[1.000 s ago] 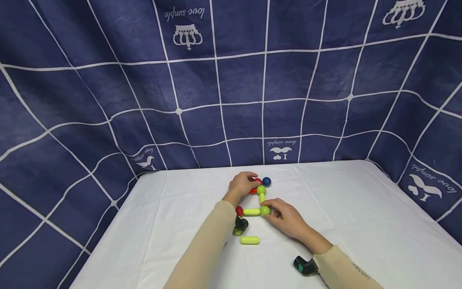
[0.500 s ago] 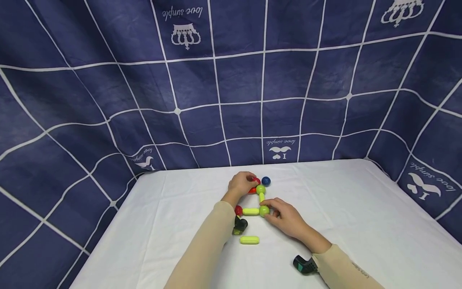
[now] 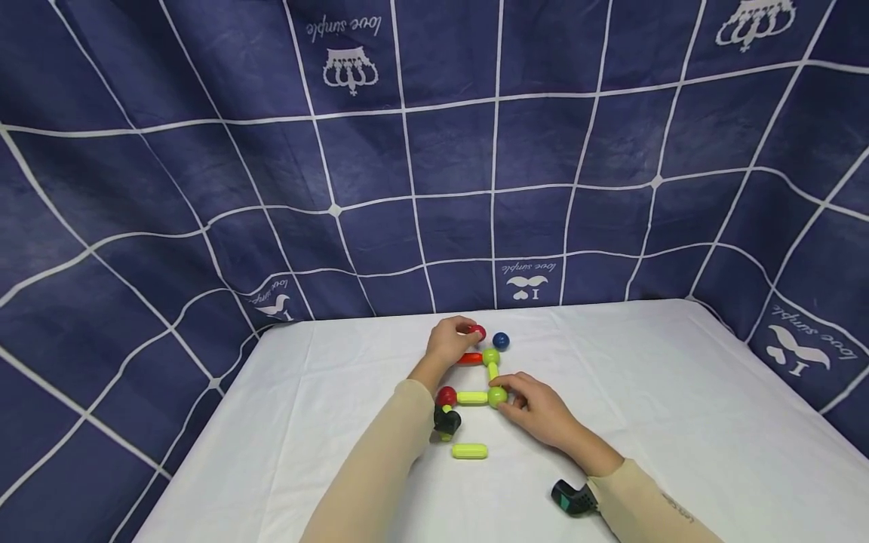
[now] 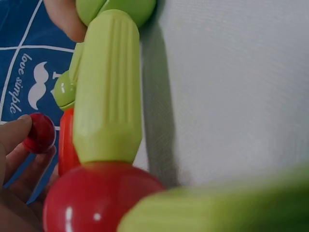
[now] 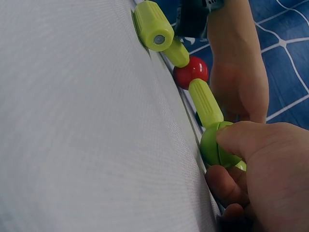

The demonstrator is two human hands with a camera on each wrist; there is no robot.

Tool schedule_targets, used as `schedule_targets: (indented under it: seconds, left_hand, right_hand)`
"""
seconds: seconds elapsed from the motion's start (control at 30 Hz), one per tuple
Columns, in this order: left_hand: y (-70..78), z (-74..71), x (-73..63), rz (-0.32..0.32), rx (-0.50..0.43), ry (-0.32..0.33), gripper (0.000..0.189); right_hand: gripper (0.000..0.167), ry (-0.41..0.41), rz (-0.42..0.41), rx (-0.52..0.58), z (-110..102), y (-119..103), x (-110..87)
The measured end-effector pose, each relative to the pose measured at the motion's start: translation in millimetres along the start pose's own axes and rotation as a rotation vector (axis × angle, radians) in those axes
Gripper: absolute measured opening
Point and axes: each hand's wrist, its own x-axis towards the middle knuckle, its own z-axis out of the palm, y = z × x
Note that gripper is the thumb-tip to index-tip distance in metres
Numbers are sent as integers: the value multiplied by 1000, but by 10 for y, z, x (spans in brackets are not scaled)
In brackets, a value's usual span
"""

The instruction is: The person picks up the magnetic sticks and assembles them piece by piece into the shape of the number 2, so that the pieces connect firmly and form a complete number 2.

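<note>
My left hand (image 3: 449,341) pinches a red ball (image 4: 40,133) between thumb and fingers, just beyond a red stick (image 3: 470,359). That stick meets a green ball (image 3: 491,357), from which a yellow-green stick runs down to a nearer green ball (image 3: 498,397). Thumb and fingers of my right hand (image 3: 539,411) grip this nearer ball. Leftward from it, a yellow-green stick (image 4: 108,87) joins a second red ball (image 3: 446,396). Another yellow-green stick (image 4: 217,208) extends from that red ball towards me, partly hidden under the left wrist's camera.
A blue ball (image 3: 501,341) lies at the back, right of the pinched red ball. One loose yellow-green stick (image 3: 470,451) lies nearer me on the white-covered table (image 3: 679,392). A dark blue curtain (image 3: 448,151) hangs behind the table.
My left hand has moved a little back and left with the red ball, away from the red stick and far green ball. More of the red stick shows. My right hand has stayed put.
</note>
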Motion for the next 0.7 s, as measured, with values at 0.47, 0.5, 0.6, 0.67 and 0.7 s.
schedule_targets:
  seconds: [0.47,0.5,0.6,0.67,0.7]
  left_hand:
    - [-96,-266,-378,91,-225,110,31]
    - [-118,-287,-422,90,-236,117,31]
    - [-172,-349,-556,96,-274,142,30]
    - [-196,-389,-649,98,-308,139,31]
    - [-209,-404,-694,94,-325,134,31]
  right_hand:
    - [34,-8,19,-1,24,-25,-4]
    - [34,-9,20,-3,25,-27,-3]
    - [35,-3,22,-4,20,-31,6]
    - [35,1,26,-11,9,-36,11]
    - [35,3,29,-13,2,-38,15]
